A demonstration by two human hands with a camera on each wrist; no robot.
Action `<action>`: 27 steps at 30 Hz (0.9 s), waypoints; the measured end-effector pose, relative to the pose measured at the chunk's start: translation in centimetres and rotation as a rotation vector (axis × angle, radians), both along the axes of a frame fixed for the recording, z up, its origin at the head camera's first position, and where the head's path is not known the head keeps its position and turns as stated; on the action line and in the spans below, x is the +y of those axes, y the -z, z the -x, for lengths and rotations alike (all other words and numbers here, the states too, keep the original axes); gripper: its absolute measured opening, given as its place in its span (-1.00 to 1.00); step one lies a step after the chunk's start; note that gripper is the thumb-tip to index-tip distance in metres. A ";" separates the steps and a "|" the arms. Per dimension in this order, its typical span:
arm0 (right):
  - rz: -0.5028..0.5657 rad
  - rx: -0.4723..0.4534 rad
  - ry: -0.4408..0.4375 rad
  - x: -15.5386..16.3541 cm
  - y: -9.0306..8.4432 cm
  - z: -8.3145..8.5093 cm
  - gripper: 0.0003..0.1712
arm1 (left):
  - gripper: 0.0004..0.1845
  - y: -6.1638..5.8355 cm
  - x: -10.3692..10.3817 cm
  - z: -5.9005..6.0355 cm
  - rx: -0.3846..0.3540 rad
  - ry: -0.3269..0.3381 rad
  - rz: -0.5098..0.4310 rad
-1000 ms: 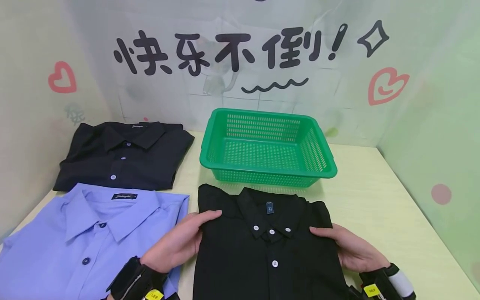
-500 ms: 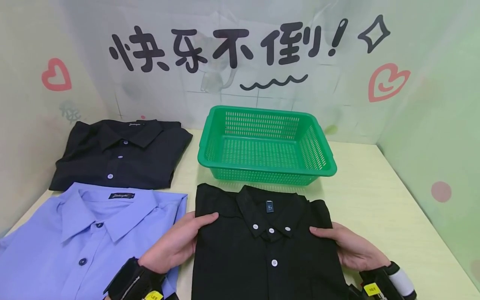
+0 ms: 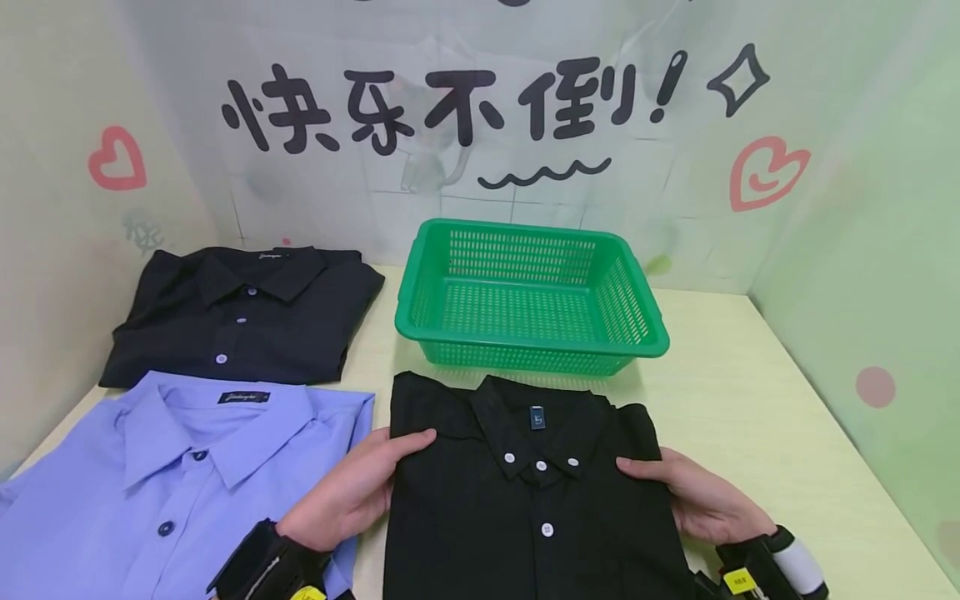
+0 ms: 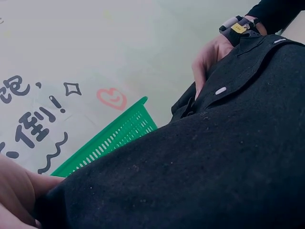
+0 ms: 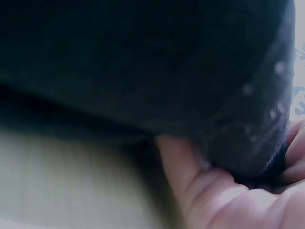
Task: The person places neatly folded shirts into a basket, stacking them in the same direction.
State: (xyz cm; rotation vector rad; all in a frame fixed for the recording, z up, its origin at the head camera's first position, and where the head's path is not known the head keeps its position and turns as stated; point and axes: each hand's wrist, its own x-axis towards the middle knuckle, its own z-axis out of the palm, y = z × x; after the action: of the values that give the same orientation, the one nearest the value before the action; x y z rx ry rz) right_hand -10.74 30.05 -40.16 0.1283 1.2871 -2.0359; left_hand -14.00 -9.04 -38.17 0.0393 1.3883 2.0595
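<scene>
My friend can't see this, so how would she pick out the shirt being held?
Start at the green basket in the middle of the table; the black shirt lies just in front of it. The left hand and right hand grip its sides. Unlike the other dark shirt behind the blue shirt, it has white buttons on its collar tips.

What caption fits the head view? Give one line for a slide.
Left hand and right hand grip the folded black button-up shirt before an empty green plastic basket.
</scene>
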 end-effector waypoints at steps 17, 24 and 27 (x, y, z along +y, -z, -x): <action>-0.024 0.013 -0.005 -0.3 -0.3 0.3 -0.55 | -0.42 0.2 -0.3 0.1 0.005 -0.016 -0.007; -0.043 0.040 0.012 -0.2 -0.3 0.1 -0.63 | -0.44 0.2 -0.2 0.2 -0.003 -0.029 0.010; -0.070 0.061 0.028 -0.3 -0.4 -0.1 -0.59 | -0.44 0.0 -0.2 0.3 -0.002 -0.034 0.024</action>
State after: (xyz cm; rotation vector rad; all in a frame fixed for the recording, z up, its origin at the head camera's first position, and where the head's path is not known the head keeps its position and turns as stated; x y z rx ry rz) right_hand -10.63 29.79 -39.75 0.1175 1.4018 -2.0333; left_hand -14.25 -9.19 -38.21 0.0036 1.4213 2.0701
